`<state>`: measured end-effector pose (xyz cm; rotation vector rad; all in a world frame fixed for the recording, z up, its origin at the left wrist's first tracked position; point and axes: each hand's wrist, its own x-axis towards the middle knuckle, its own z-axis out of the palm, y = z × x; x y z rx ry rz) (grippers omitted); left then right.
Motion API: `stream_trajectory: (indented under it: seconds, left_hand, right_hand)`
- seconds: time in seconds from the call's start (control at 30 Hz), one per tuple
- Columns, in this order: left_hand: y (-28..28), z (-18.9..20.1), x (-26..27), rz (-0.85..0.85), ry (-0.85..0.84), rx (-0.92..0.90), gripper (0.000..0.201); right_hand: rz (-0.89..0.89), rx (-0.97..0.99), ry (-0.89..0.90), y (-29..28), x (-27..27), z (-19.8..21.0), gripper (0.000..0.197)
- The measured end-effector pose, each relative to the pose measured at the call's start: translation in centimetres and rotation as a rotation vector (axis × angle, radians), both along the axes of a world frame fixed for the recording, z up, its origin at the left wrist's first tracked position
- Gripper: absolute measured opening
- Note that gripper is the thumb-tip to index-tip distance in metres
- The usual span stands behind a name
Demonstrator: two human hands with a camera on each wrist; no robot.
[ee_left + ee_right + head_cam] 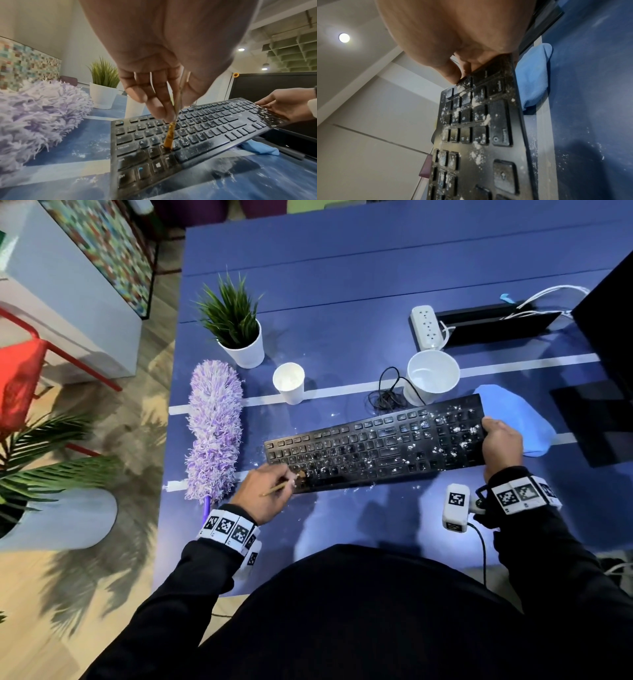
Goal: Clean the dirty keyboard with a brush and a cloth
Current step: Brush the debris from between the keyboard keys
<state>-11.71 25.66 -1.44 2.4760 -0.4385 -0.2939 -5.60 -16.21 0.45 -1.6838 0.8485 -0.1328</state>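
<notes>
Keyboard [376, 446] lies on near part of blue table [342, 302], white crumbs all over, most on right half. Left hand [263, 487] pinches thin brush [169, 136] like pencil, tip down between keys near X. Right hand [501, 440] grips keyboard's right end, lifts it a bit off table. To brush well: short light flicks, push crumbs off near edge, keep keyboard tipped and steady. Blue cloth [524, 419] waits just right of keyboard, untouched. Purple duster [212, 429] lies at left.
</notes>
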Motion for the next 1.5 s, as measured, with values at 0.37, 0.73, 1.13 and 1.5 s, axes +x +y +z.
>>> stream_trajectory:
  seconds: [0.37,0.73,1.13,1.5]
  left_hand:
    - [1.2,-1.2,-0.6,0.145,0.008,-0.098,0.027]
    - [-1.3,-2.0,-1.0,0.132,0.174,-0.121,0.007]
    - [-2.2,-0.4,-0.2,0.207,-0.004,-0.17,0.014]
    - [-2.2,-0.1,-1.3,0.178,-0.031,0.044,0.017]
  right_hand:
    - [-0.003,0.006,0.037,-0.2,0.2,-0.5,0.02]
    - [-0.05,0.086,-0.04,0.0,0.0,-0.4,0.013]
    - [-0.015,0.038,0.013,0.2,0.2,0.3,0.009]
    - [-0.029,0.03,-0.02,0.2,0.1,0.1,0.015]
